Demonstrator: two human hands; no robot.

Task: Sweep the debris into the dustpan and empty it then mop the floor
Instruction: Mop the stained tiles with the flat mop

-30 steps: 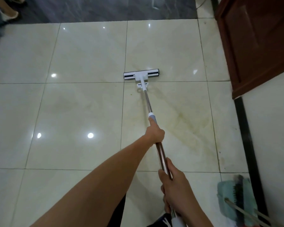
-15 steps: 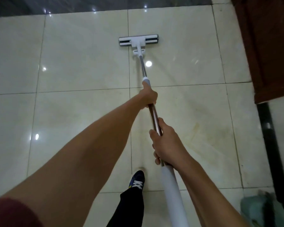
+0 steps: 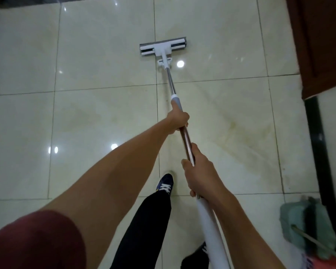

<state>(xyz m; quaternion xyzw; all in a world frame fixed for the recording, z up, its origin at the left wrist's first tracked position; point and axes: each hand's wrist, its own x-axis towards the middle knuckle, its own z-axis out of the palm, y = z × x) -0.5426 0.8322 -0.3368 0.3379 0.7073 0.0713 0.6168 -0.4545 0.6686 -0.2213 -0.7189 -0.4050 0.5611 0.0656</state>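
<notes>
Here | both hands (image 3: 179, 121) clenched on mop (image 3: 163, 48) pole | dustpan (image 3: 297, 224) blurred, cropped lower right

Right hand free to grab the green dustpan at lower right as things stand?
Probably not: the right hand is closed around the mop handle, and the dustpan lies low on the floor, apart from it.

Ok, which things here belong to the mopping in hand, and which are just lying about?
In the job:
- mop, head flat on the tiled floor
- left hand, gripping the handle further forward
- right hand, gripping it nearer the body

Lying about:
- green dustpan at lower right, untouched
- wooden door
</notes>
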